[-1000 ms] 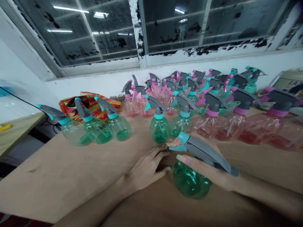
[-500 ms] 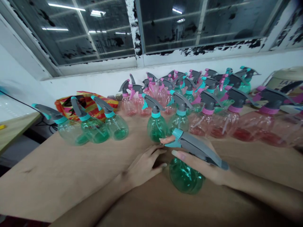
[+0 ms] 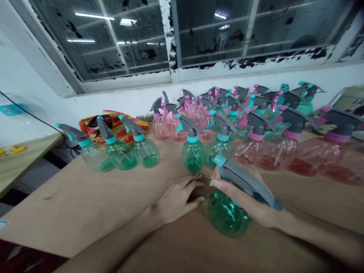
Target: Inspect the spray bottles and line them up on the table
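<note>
My right hand (image 3: 251,204) is wrapped around the neck of a green spray bottle (image 3: 227,218) with a grey and turquoise head. Its fingers lie at the trigger, which they mostly hide. The bottle is slightly tilted, low over or on the table; I cannot tell which. Just left of it, my left hand (image 3: 179,199) lies on the tabletop, fingers apart and loosely curved, with nothing in it. Beyond the hands stands another green spray bottle (image 3: 193,155), holding some green liquid.
Three green spray bottles (image 3: 122,155) stand at the left, before a red and yellow bag (image 3: 113,123). Pink spray bottles (image 3: 269,153) line the right, with several more behind. A pale bucket-like container (image 3: 351,98) is at far right. The window wall bounds the wooden table (image 3: 71,204).
The right index finger has drawn back and the trigger, earlier sticking out, is now pulled in toward the neck. My left hand stays on the table. The view has shifted slightly left.
</note>
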Tool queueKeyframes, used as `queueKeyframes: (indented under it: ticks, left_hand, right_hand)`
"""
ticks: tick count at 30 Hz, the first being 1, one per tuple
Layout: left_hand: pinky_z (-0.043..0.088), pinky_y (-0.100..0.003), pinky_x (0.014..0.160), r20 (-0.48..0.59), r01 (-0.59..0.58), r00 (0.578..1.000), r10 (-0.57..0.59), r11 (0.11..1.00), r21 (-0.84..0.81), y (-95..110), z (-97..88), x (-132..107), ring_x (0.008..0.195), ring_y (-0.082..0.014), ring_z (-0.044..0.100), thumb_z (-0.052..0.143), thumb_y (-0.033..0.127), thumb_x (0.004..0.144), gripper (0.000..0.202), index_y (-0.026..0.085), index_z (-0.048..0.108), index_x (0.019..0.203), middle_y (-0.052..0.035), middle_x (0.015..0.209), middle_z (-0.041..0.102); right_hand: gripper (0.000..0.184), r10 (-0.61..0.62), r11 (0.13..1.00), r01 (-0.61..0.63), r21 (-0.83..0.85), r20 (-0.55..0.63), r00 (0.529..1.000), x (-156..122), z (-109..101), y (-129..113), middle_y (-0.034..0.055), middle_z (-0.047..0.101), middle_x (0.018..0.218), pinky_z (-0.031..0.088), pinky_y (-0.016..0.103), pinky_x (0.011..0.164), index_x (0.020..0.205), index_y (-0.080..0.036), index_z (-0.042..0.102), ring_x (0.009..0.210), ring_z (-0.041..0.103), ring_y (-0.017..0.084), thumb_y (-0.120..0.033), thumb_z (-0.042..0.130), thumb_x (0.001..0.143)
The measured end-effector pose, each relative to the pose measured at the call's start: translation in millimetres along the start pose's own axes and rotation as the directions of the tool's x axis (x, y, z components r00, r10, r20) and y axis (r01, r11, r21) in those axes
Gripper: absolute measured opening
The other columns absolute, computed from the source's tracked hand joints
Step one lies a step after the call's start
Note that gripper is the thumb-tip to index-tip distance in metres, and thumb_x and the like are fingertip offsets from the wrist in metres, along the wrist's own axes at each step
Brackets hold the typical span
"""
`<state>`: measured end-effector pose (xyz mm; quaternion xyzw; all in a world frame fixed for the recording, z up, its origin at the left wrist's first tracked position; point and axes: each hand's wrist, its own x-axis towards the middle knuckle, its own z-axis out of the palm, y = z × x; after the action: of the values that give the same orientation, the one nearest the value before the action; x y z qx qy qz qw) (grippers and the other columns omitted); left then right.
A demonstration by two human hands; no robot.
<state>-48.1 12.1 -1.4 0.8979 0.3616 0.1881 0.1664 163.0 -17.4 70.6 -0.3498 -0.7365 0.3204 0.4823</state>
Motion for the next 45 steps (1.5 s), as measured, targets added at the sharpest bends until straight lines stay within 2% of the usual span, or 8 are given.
queueKeyframes:
  ticks: [7, 13, 19, 23, 27, 31, 38, 45]
  left_hand:
    - [0.044, -0.047, 0.103, -0.014, -0.005, 1.000, 0.005, 1.000, 0.005, 1, 0.5, 1, 0.124, -0.0281, 0.053, 0.056, 0.029, 0.094, 0.036, 0.024, 0.048, 0.129, -0.0079, 0.136, 0.054]
    - [0.043, -0.048, 0.103, -0.022, -0.010, 1.000, 0.010, 1.000, 0.006, -1, 1.9, 2, 0.123, -0.0286, 0.053, 0.055, 0.028, 0.094, 0.036, 0.022, 0.047, 0.129, -0.0088, 0.134, 0.055]
    - [0.043, -0.047, 0.104, -0.018, -0.014, 1.000, 0.014, 1.000, 0.007, 0, 1.3, 2, 0.124, -0.0276, 0.052, 0.055, 0.026, 0.093, 0.037, 0.022, 0.046, 0.129, -0.0084, 0.135, 0.054]
    - [0.042, -0.046, 0.105, -0.007, -0.025, 1.000, 0.025, 1.000, 0.015, 1, -0.2, 2, 0.126, -0.0270, 0.051, 0.057, 0.023, 0.092, 0.040, 0.021, 0.045, 0.130, -0.0090, 0.135, 0.054]
    - [0.040, -0.045, 0.107, -0.001, -0.032, 0.999, 0.032, 0.999, 0.025, 0, 0.5, 2, 0.127, -0.0266, 0.049, 0.058, 0.021, 0.091, 0.039, 0.020, 0.046, 0.128, -0.0097, 0.136, 0.053]
    - [0.041, -0.045, 0.106, -0.005, -0.020, 1.000, 0.020, 0.999, 0.030, 1, 1.5, 2, 0.126, -0.0266, 0.050, 0.059, 0.020, 0.091, 0.041, 0.019, 0.045, 0.129, -0.0103, 0.135, 0.053]
    - [0.041, -0.044, 0.106, 0.002, -0.011, 1.000, 0.011, 0.999, 0.040, 4, -0.4, 3, 0.126, -0.0260, 0.050, 0.060, 0.018, 0.090, 0.037, 0.019, 0.049, 0.126, -0.0102, 0.133, 0.055]
    - [0.040, -0.044, 0.107, -0.004, -0.012, 1.000, 0.012, 1.000, 0.024, 4, -1.3, 3, 0.127, -0.0254, 0.050, 0.060, 0.020, 0.091, 0.037, 0.021, 0.048, 0.126, -0.0086, 0.134, 0.055]
  right_hand:
    - [0.015, 0.023, 0.998, -0.024, 0.057, 0.027, 0.999, 3, 0, 4, 0.0014, 0.068, 0.089, 0.053, 0.034, 0.072, 0.097, -0.026, 0.065, 0.077, 0.065, 0.019, -0.037, 0.062, 0.087]
    - [0.020, 0.063, 0.995, -0.063, 0.072, 0.010, 0.998, 1, 1, 5, -0.0002, 0.066, 0.074, 0.057, 0.037, 0.072, 0.104, -0.027, 0.066, 0.063, 0.064, 0.018, -0.037, 0.061, 0.087]
    - [0.024, 0.066, 0.997, -0.065, 0.043, -0.022, 0.998, 2, 0, 6, 0.0009, 0.067, 0.074, 0.057, 0.037, 0.077, 0.108, -0.026, 0.067, 0.090, 0.068, 0.025, -0.034, 0.062, 0.086]
    - [0.023, 0.030, 0.998, -0.028, 0.061, -0.030, 0.999, 5, -1, 8, 0.0026, 0.071, 0.093, 0.055, 0.037, 0.083, 0.108, -0.026, 0.067, 0.090, 0.068, 0.022, -0.033, 0.062, 0.086]
    - [0.025, 0.027, 0.999, -0.027, 0.025, -0.015, 1.000, 6, -3, 10, 0.0013, 0.069, 0.087, 0.055, 0.037, 0.078, 0.111, -0.027, 0.066, 0.074, 0.066, 0.019, -0.031, 0.062, 0.087]
    - [0.024, 0.009, 1.000, -0.009, -0.007, 0.013, 1.000, 7, -5, 9, 0.0019, 0.070, 0.091, 0.054, 0.037, 0.079, 0.110, -0.026, 0.067, 0.074, 0.066, 0.018, -0.027, 0.060, 0.087]
    - [0.013, -0.056, 0.997, 0.055, -0.046, -0.039, 0.998, 7, -8, 13, 0.0005, 0.069, 0.079, 0.053, 0.032, 0.073, 0.098, -0.023, 0.067, 0.081, 0.068, 0.019, -0.028, 0.058, 0.089]
    - [0.014, -0.082, 0.993, 0.077, -0.086, -0.064, 0.995, 4, -11, 17, -0.0018, 0.064, 0.075, 0.047, 0.026, 0.060, 0.081, -0.022, 0.062, 0.066, 0.061, 0.012, -0.031, 0.058, 0.091]
